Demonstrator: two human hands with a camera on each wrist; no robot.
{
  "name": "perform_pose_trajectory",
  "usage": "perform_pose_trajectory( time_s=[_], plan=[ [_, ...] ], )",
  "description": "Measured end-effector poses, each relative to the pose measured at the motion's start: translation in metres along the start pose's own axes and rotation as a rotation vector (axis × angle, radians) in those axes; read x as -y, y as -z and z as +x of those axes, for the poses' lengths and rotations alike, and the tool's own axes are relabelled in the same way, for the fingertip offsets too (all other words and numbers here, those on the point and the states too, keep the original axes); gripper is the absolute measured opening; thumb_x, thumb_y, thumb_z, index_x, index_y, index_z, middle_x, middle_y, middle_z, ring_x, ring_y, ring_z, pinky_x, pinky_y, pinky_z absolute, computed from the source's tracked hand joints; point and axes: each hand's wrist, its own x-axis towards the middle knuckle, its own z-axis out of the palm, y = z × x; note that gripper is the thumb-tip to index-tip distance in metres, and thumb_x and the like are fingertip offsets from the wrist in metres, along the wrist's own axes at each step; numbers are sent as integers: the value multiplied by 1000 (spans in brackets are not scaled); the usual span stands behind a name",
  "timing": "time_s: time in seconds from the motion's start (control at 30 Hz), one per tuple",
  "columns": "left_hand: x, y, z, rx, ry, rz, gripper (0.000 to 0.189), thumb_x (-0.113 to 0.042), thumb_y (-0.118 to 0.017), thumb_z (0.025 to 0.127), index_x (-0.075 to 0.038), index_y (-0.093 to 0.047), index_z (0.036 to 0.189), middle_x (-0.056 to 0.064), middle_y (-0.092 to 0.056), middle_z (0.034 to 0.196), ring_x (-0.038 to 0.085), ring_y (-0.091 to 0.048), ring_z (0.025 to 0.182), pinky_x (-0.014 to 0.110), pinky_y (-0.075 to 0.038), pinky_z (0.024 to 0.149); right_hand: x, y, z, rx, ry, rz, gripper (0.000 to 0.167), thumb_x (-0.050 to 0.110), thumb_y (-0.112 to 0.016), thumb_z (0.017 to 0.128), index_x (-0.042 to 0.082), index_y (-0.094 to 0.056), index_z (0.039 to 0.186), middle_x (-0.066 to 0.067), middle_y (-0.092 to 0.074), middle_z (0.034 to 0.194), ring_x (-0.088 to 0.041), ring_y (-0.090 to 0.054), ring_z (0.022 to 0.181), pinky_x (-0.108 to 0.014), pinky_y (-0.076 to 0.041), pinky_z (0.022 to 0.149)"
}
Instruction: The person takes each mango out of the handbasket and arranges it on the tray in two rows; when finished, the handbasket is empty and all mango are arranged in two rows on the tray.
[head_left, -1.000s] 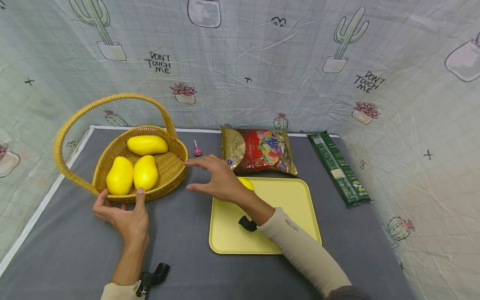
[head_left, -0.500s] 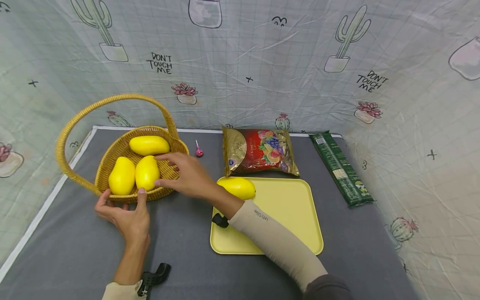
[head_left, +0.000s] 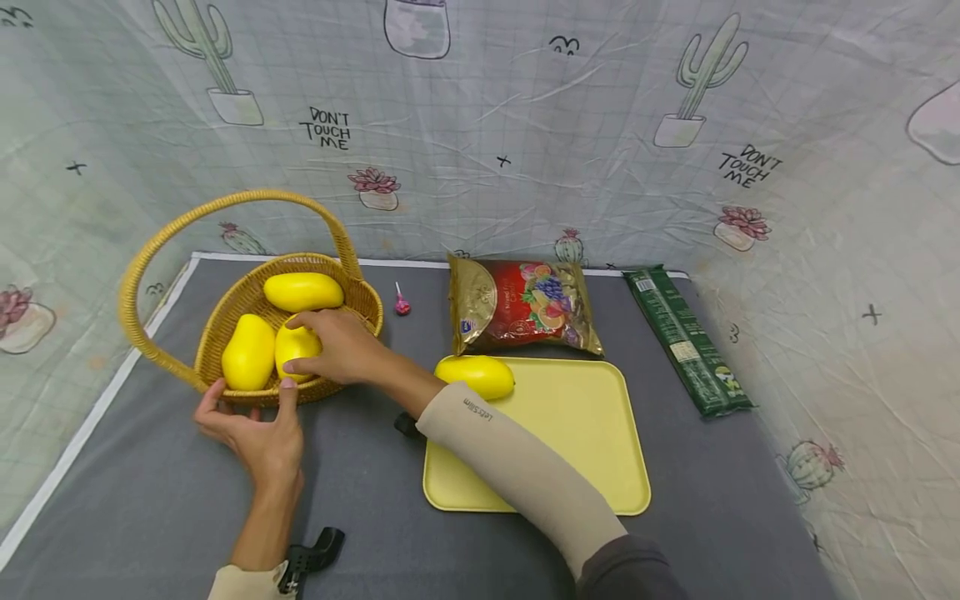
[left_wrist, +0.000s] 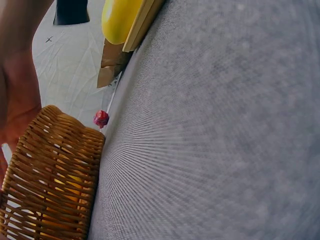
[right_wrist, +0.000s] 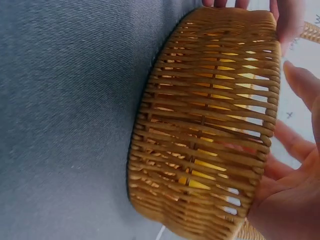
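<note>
At left, the basket (head_left: pixel 211 348) is steadied by the left hand (head_left: pixel 258 435), a mango (head_left: pixel 296 345) pinched by the right hand (head_left: pixel 343 346) for likely lifting.

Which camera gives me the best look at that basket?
The head view: it shows the basket with its arched handle and yellow fruits inside. The left wrist view catches only part of its woven side; the right wrist view shows the weave close up, yellow showing through.
</note>
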Motion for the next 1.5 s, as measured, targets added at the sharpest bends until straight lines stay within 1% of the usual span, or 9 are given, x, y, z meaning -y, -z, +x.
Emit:
perform_pose_trajectory(
  time_s=[0.27, 0.43, 0.53, 0.6, 0.83, 1.1, 1.2, 1.4, 1.5],
  plan=[
    [1, -1, 0, 0, 0, -12, 78, -16, -81, 94, -20, -28, 151, 1, -14, 160, 13, -21, 156, 45, -23, 128, 7, -7, 19, 38, -152, -73, 68, 58, -75, 94, 24, -59, 151, 13, -64, 146, -6, -60, 131, -20, -45, 110],
    [-12, -3, -7, -7, 2, -12, 77, -15, -79, 94, -14, -28, 152, 4, -15, 159, 16, -21, 156, 47, -23, 128, 9, -11, 25, 62, -235, -106, 73, 62, -77, 91, 31, -55, 153, 17, -60, 149, -4, -56, 136, -22, -45, 111],
    [-20, -4, -11, -8, 2, -23, 74, -13, -78, 95, -13, -28, 150, 5, -15, 158, 18, -21, 156, 48, -23, 128, 10, -12, 26, 64, -251, -126, 72, 60, -79, 90, 33, -54, 153, 19, -59, 148, -3, -55, 136, -22, -45, 111],
    [-20, -5, -11, -7, 2, -24, 74, -12, -78, 95, -14, -29, 150, 5, -14, 158, 17, -21, 156, 47, -23, 128, 9, -12, 25, 58, -253, -124, 71, 58, -80, 91, 33, -54, 152, 18, -60, 147, -3, -55, 136, -22, -45, 111],
    [-1, -2, -1, -16, -3, -20, 76, -16, -81, 93, -21, -31, 149, 0, -16, 158, 14, -22, 155, 45, -25, 127, 1, -9, 18, -10, -175, -50, 68, 51, -79, 94, 29, -55, 154, 14, -60, 150, -7, -54, 138, -23, -43, 114],
    [0, -1, -1, -24, -8, 6, 75, -18, -82, 92, -25, -32, 147, -1, -16, 158, 12, -23, 154, 42, -26, 126, -3, 2, 2, -115, -69, 61, 66, 43, -82, 94, 23, -57, 153, 7, -62, 151, -11, -57, 136, -25, -42, 115],
    [-1, -2, -1, -24, -7, 9, 75, -18, -82, 92, -25, -31, 147, 0, -16, 158, 11, -23, 154, 42, -26, 127, -3, 7, -6, -141, -56, 94, 66, 41, -83, 93, 24, -58, 152, 6, -62, 151, -11, -58, 135, -22, -43, 112],
    [1, -1, 0, -17, 1, 21, 78, -18, -82, 93, -23, -30, 149, 0, -14, 159, 12, -21, 155, 42, -25, 128, -2, 17, -22, -175, -33, 196, 68, 38, -86, 91, 24, -58, 152, 5, -62, 149, -10, -63, 123, -14, -47, 99],
    [2, 0, 0, -10, 10, 24, 79, -20, -82, 93, -23, -28, 150, 0, -13, 160, 13, -20, 156, 43, -24, 129, -1, 22, -32, -203, -9, 244, 68, 36, -87, 90, 23, -59, 151, 2, -63, 147, -11, -65, 122, -12, -48, 97]
  ],
)
